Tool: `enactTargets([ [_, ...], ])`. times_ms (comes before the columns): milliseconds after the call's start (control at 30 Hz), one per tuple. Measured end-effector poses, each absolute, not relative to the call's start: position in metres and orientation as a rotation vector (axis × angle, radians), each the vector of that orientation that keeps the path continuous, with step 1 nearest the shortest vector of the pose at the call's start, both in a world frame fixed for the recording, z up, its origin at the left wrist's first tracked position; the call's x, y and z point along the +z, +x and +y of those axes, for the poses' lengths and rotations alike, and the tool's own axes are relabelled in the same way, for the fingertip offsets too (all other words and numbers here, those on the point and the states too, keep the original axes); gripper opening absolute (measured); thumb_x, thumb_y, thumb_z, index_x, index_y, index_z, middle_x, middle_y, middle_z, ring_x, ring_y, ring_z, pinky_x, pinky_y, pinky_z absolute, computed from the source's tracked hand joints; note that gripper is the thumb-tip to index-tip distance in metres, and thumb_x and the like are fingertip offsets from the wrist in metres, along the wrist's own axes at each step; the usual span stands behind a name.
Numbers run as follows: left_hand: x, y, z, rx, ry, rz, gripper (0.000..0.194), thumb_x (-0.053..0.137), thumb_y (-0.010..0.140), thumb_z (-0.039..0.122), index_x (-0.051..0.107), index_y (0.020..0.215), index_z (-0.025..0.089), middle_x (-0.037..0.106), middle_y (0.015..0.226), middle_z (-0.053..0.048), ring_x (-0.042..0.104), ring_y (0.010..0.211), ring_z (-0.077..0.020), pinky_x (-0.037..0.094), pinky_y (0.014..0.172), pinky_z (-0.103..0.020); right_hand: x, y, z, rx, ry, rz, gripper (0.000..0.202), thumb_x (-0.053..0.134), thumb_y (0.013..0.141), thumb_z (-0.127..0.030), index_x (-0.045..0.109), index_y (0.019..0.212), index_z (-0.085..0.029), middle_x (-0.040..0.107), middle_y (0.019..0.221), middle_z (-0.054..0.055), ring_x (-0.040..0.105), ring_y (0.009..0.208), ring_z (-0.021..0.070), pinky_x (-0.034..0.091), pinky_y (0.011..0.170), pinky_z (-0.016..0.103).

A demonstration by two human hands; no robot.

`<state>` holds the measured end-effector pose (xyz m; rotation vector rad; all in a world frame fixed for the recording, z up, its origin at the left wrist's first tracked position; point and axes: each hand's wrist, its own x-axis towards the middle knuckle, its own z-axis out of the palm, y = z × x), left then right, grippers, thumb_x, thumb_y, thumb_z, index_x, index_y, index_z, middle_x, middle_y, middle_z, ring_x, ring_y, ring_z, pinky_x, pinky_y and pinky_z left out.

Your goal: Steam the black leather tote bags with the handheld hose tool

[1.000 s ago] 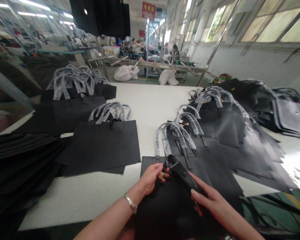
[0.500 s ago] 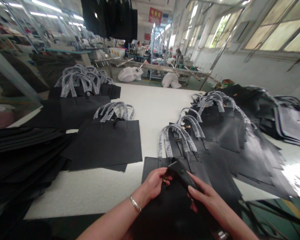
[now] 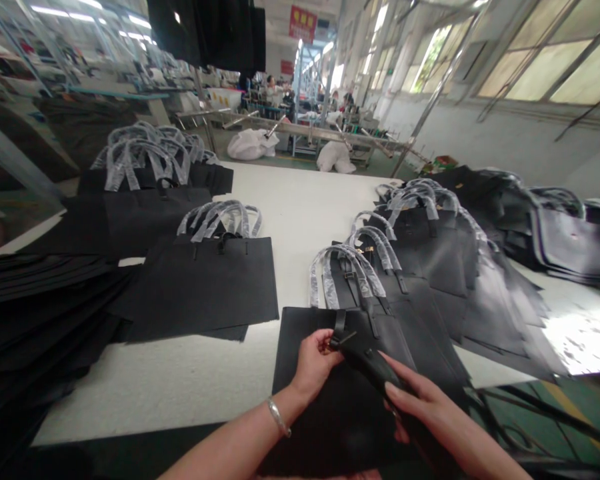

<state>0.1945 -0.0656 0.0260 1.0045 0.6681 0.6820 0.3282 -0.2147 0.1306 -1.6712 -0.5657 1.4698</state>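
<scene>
Fingers [image 3: 323, 334] of the left hand [image 3: 314, 365] pinch a black strap [image 3: 339, 321] over a black bag [image 3: 294, 337] at the near edge of the surface [image 3: 180, 380]; the right hand [image 3: 413, 395] grips a dark tapered piece [image 3: 367, 361]. A loose pinch could free the strap; uneven pulling could twist it.

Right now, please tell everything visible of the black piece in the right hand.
The black piece looks smooth and leather-like, long, with a small dark dot near its upper end. It slants up toward the left hand, over a black bag, gripped by the right hand. Its lower end is indistinct.
</scene>
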Motion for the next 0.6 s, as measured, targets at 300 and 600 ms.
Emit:
enactTargets([
  [300, 0.026, 0.192, -0.064, 0.677, 1.145, 0.767, 0.036, 0.070, 0.060, 0.007, 0.069, 0.096, 0.014, 0.069, 0.084, -0.003, 0.060, 0.075, -0.0161, 0.045, 0.068, -0.024, 0.128, 0.322, -0.195, 1.411, -1.649, -0.580, 0.081, 0.069, 0.079, -0.049, 0.033, 0.148, -0.026, 0.060, 0.074, -0.003, 0.059, 0.050, 0.0121, 0.044, 0.050, 0.024],
  [600, 0.018, 0.195, -0.030, 0.836, 1.397, 1.013, 0.035, 0.067, 0.075, 0.016, 0.064, 0.109, 0.013, 0.069, 0.091, -0.006, 0.062, 0.078, -0.0176, 0.047, 0.074, -0.028, 0.130, 0.349, -0.202, 1.029, -1.720, -0.537, 0.085, 0.071, 0.076, -0.054, 0.035, 0.147, -0.024, 0.058, 0.074, -0.004, 0.058, 0.053, 0.0126, 0.047, 0.051, 0.025],
])
